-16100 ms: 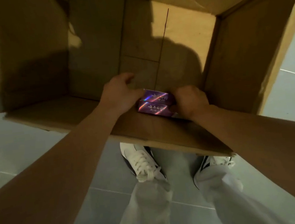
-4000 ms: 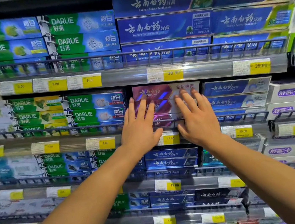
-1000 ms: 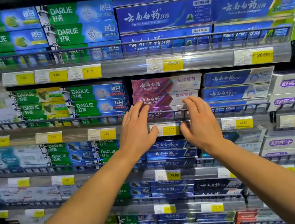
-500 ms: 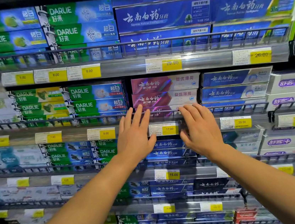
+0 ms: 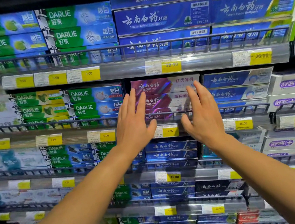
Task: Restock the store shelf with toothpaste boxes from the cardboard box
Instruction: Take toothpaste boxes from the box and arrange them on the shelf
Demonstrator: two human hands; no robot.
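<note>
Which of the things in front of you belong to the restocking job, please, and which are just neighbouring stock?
Part of the job:
- purple toothpaste boxes, stacked behind the wire rail
- left hand and right hand, fingers straight, at the stack's ends

Just neighbouring:
- green Darlie boxes
- blue boxes
- 17.00 price tag
</note>
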